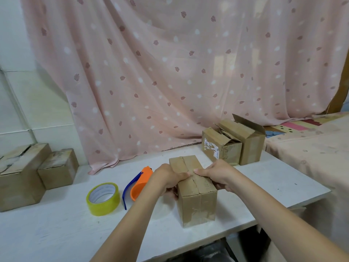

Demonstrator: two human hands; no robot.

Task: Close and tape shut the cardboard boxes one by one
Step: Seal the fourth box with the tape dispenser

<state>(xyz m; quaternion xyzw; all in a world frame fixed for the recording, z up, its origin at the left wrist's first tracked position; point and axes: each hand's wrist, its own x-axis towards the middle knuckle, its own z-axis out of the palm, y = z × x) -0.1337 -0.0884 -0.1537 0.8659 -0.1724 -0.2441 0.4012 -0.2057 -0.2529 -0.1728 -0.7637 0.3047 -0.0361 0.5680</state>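
My left hand (167, 179) and right hand (219, 175) grip the box (196, 193), thumbs pressing both flaps shut. Next, I judge: tape roll (103, 198), left of my left hand.

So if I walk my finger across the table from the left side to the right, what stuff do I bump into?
Two closed boxes → roll of yellow tape → orange tape cutter → left hand → the box being held shut → right hand → two open-flapped boxes further back.
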